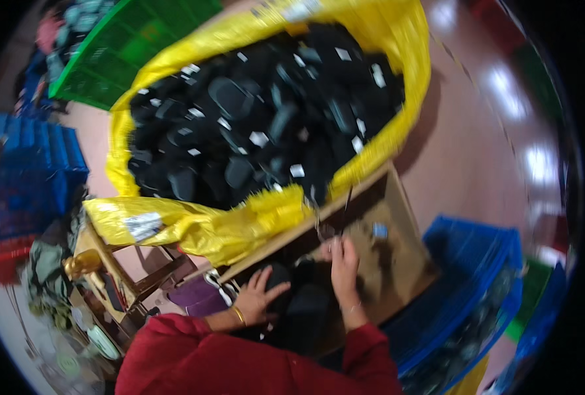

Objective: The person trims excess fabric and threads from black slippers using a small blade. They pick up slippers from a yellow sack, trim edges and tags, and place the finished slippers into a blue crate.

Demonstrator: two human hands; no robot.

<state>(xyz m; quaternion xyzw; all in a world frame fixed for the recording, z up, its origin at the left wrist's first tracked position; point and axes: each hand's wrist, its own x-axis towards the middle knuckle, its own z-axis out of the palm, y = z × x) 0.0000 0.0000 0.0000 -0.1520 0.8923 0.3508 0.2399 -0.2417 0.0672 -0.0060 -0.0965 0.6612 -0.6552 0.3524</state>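
My left hand (pixel 255 297), with a gold-coloured bangle at its wrist, is at a soft black piece (pixel 279 279). Its fingers are bent and the thumb spreads across the piece, gripping it over my lap. More black material (pixel 305 309) lies just right of that hand. My right hand (pixel 342 260) is raised over a brown open box (pixel 404 217), fingers pinched together. Something thin and dark (pixel 349 201) sticks up from its fingertips; blur hides its kind. Beyond both hands, a large yellow sack (pixel 414 85) is heaped with black padded pieces (pixel 230 99) bearing white tags.
A small blue-and-white item (pixel 380 230) lies in the brown box. Blue crates stand at the right (pixel 463 257) and left (pixel 36 158), and a green crate (pixel 134 46) is behind the sack. Left of me are a wooden stand (pixel 118 263) and a purple cloth (pixel 200 296).
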